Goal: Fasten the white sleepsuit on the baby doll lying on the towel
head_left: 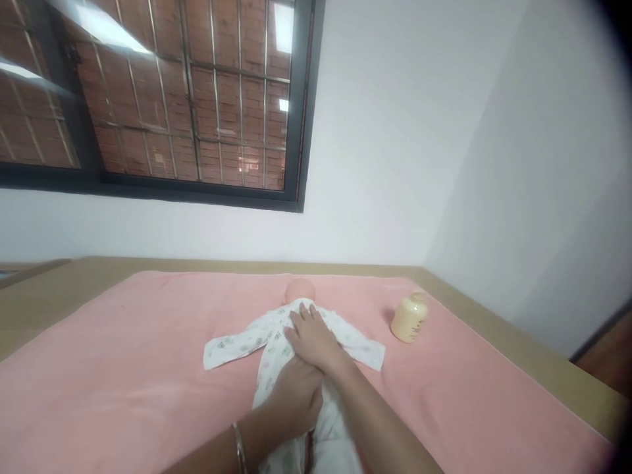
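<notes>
step: smoothing romper [276, 342] on doll [299, 290] | right hand [313, 339] flat, fingers together on chest | left hand [296, 395] flat on belly | next likely: closing the front, needs both hands

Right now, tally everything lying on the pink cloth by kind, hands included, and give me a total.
Baby dolls: 1, the doll in a white printed sleepsuit
Bottles: 1, the cream bottle standing to the doll's right
Hands: 2, the right hand flat on the doll's chest and the left hand lower on its body
Total: 4
</notes>
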Tool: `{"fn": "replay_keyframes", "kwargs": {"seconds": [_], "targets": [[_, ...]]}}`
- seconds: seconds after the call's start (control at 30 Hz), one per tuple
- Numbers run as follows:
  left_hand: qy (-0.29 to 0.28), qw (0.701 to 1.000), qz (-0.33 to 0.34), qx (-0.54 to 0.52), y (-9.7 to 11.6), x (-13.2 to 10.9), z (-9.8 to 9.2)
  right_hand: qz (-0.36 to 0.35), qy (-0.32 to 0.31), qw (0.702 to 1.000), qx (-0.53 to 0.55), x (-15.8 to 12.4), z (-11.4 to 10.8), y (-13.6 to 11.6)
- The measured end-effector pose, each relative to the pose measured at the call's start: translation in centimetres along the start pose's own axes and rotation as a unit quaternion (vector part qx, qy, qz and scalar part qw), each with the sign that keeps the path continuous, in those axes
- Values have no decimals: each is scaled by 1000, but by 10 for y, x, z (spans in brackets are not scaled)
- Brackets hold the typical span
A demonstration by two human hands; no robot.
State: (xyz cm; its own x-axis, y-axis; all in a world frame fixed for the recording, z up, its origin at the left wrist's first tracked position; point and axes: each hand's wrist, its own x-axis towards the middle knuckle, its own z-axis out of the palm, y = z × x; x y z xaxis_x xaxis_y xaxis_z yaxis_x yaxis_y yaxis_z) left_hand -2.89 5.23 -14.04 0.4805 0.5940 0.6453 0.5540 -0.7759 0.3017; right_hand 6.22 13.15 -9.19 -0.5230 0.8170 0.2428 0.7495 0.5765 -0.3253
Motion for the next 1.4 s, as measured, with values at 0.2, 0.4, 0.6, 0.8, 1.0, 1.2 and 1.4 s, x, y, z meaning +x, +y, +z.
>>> {"fn": "replay_keyframes", "kwargs": {"seconds": [0.2,0.4,0.6,0.8,1.0,1.2,1.4], "targets": [[-9,1000,7,23,2,3,-1,-25,1,999,28,10,-4,8],[-6,1000,18,17,2,4,-3,52,4,999,-3,0,-1,9],[-12,1000,8,18,1,2,0,30,-36,998,29,3,2,0],[-30,998,20,48,2,3,0,71,34,997,6,13,8,22],[-20,997,37,58,3,6,3,-49,-66,997,-5,-1,1,7],[-50,996,24,67,8,11,-6,23,13,999,23,14,-1,29],[-31,996,41,68,5,9,-2,63,-16,998,12,-2,4,5]]}}
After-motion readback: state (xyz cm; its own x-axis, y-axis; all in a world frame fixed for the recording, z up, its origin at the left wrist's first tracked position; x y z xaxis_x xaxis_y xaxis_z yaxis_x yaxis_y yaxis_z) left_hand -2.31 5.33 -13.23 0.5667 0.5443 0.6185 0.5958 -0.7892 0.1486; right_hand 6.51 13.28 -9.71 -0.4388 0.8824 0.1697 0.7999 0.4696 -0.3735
